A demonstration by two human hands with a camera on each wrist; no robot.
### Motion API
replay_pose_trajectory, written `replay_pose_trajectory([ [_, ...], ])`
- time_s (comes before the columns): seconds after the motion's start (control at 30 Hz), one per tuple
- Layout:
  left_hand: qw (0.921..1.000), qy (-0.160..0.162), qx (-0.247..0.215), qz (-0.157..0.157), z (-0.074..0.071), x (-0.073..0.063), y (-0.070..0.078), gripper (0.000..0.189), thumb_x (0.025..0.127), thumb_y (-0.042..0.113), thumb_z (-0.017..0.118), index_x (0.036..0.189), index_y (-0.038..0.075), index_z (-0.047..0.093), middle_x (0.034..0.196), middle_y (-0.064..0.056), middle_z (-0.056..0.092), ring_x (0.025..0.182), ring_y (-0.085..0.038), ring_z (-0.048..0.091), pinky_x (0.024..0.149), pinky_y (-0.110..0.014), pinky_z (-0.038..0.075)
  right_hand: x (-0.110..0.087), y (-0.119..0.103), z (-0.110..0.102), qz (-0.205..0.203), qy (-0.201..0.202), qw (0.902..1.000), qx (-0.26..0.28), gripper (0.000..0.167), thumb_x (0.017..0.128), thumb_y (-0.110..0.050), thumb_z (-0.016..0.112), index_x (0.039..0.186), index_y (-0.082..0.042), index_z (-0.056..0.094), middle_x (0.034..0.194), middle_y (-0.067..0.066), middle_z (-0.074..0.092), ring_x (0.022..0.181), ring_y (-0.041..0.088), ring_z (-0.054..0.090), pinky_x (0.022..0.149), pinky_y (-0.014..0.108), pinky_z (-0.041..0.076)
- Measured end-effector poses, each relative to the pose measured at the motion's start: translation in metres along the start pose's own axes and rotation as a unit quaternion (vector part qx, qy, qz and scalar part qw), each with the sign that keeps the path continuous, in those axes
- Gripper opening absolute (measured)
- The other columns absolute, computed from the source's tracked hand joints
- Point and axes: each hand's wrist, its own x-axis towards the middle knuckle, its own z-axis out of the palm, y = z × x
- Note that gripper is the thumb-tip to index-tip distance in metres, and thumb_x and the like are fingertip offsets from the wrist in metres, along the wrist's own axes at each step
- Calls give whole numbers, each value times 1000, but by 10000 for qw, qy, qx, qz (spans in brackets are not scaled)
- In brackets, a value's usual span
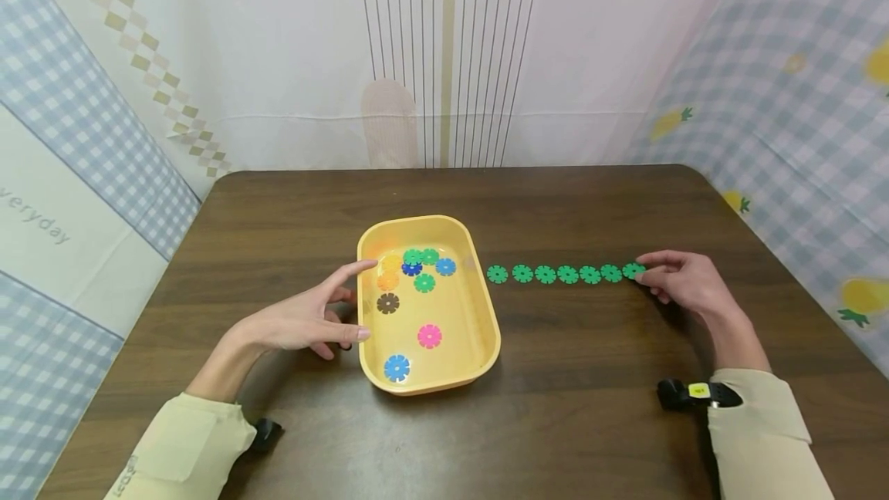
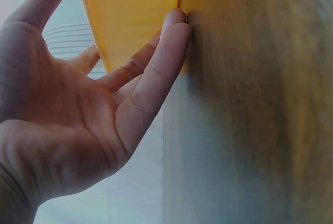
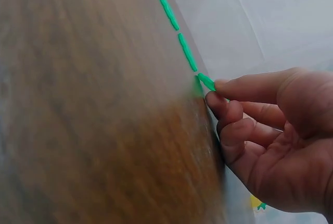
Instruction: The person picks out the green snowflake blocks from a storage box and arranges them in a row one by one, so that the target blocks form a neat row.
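Note:
A row of green interlocking discs (image 1: 545, 275) with notched edges runs along the tabletop in the head view. At its right end, my right hand (image 1: 684, 282) pinches one green interlocking disc (image 1: 632, 270) between thumb and index finger. That disc (image 3: 206, 81) tilts up from the wood on the held side in the right wrist view, its other edge close to the neighbouring disc (image 3: 188, 52). My left hand (image 1: 305, 319) rests at the left side of a yellow tray (image 1: 486, 330), thumb and index tips at the rim. Its other fingers (image 2: 151, 81) extend along the tray's outer wall.
Inside the tray lie loose discs, among them a pink disc (image 1: 430, 336), a brown disc (image 1: 388, 303), a blue disc (image 1: 397, 368) and a green disc (image 1: 424, 283). The brown wooden table (image 1: 569, 430) ends at a patterned cloth backdrop (image 1: 292, 60).

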Motion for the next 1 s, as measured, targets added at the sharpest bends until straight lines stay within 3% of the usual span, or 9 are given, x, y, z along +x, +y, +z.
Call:
replay_pose_trajectory([
  [0.4,10000,0,34,-35,0,-1,-2,103,95,36,80,166,42,7,158,-30,31,88,-29,71,78,-47,64,2,0,-3,287,-251,9992,87,52,102,-15,67,147,5,51,71,-7,58,63,8,52,58,29,49],
  [0.67,10000,0,25,-55,0,-1,-3,101,95,35,80,166,42,7,157,-29,34,87,-29,70,78,-47,64,0,-3,0,301,-190,9993,84,49,102,-14,67,145,4,53,70,-5,56,63,9,51,57,29,48],
  [1.0,10000,-37,62,12,-1,0,0,102,95,36,80,166,42,8,155,-28,35,87,-30,70,76,-47,64,-12,-31,-4,-298,391,9988,-45,46,104,-27,69,142,-3,57,75,-5,56,59,13,48,53,36,44],
])
